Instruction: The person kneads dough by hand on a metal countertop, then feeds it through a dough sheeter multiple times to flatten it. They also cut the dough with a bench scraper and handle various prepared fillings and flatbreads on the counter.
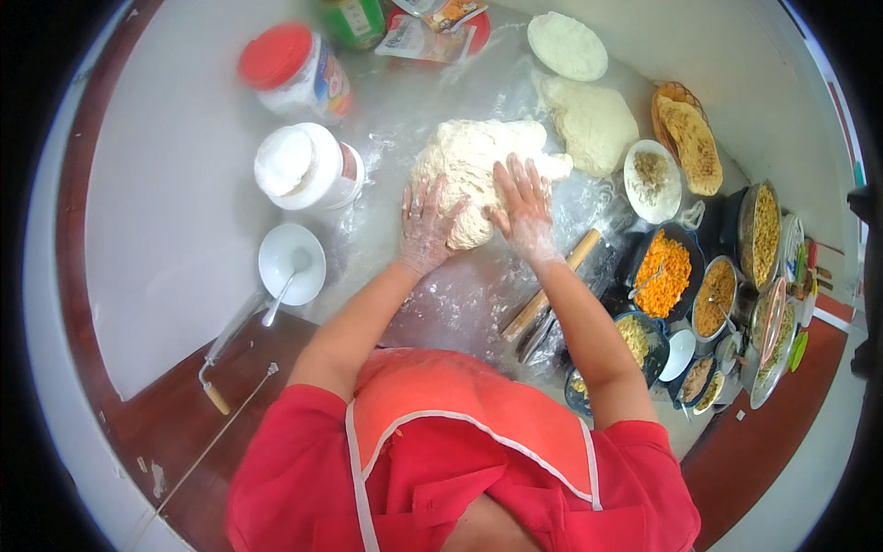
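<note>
A large, rough lump of pale dough [476, 155] lies on the floured metal worktop [448, 303] in front of me. My left hand [428, 224] rests on its lower left side, fingers spread and dusted with flour. On the dough's right side lies my right hand [526, 207], also floury, with its fingers apart and its thumb towards the left hand. Part of the dough bulges down between both hands. A second, smoother slab of dough [594, 127] sits just beyond at the right. Below my right forearm runs a wooden rolling pin [583, 250], partly hidden by that arm.
At left stand a red-lidded jar [296, 69], a white tub [317, 169] and a white bowl [283, 255] with a spoon. A plate of white powder [568, 47] is at the back. Right are a seasoning dish [652, 172], a bread basket [679, 96] and several filling containers, one orange [663, 272].
</note>
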The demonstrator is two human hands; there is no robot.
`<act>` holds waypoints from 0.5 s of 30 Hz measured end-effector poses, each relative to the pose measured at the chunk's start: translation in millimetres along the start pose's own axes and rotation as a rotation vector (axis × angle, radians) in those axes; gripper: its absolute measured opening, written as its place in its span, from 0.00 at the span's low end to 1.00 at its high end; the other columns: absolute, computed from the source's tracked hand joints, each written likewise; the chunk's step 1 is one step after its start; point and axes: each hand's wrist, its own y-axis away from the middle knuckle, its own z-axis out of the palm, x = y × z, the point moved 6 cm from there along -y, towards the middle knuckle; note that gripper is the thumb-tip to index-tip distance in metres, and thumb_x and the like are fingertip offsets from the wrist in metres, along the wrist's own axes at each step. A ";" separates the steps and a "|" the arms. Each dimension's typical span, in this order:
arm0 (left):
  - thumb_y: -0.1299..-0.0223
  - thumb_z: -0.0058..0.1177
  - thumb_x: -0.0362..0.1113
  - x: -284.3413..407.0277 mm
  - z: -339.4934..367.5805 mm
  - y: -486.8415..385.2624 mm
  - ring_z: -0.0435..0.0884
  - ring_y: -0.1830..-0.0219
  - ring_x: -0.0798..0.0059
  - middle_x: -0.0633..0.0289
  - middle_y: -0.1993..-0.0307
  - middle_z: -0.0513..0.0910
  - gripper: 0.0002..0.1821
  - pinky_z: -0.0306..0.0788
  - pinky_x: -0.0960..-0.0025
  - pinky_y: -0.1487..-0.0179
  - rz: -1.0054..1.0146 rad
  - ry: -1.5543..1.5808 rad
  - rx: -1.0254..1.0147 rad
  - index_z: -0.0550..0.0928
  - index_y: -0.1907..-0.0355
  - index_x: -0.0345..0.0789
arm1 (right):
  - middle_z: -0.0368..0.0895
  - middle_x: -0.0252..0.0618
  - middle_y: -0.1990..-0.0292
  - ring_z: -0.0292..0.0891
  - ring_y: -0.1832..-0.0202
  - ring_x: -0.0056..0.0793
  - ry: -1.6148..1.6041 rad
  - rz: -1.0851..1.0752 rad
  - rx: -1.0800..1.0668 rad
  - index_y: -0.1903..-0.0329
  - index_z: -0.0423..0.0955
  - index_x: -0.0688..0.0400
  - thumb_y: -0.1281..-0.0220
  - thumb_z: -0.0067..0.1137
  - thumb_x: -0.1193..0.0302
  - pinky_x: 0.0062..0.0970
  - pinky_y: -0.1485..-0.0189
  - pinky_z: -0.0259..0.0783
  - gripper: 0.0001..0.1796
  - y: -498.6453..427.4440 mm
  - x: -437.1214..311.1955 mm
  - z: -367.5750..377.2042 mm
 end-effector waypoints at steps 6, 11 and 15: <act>0.51 0.63 0.64 -54.0 8.1 -92.1 0.68 0.34 0.49 0.51 0.37 0.72 0.45 0.62 0.51 0.32 -0.263 0.298 -0.020 0.71 0.33 0.41 | 0.71 0.38 0.38 0.63 0.33 0.43 0.049 0.118 0.006 0.35 0.68 0.47 0.34 0.54 0.53 0.53 0.32 0.55 0.27 -85.2 39.2 27.2; 0.48 0.58 0.67 -123.8 37.5 -201.7 0.74 0.37 0.49 0.46 0.40 0.76 0.45 0.67 0.56 0.35 -0.669 0.612 -0.079 0.72 0.35 0.34 | 0.80 0.47 0.48 0.73 0.42 0.48 -0.020 0.321 -0.012 0.44 0.73 0.54 0.30 0.47 0.50 0.45 0.41 0.66 0.24 -190.7 66.0 19.3; 0.44 0.54 0.66 -159.0 54.4 -253.4 0.77 0.41 0.48 0.43 0.44 0.79 0.42 0.68 0.55 0.38 -0.709 0.465 -0.240 0.75 0.39 0.33 | 0.83 0.51 0.53 0.74 0.45 0.49 -0.089 0.422 -0.141 0.48 0.75 0.59 0.30 0.45 0.48 0.44 0.45 0.70 0.28 -238.9 86.9 25.4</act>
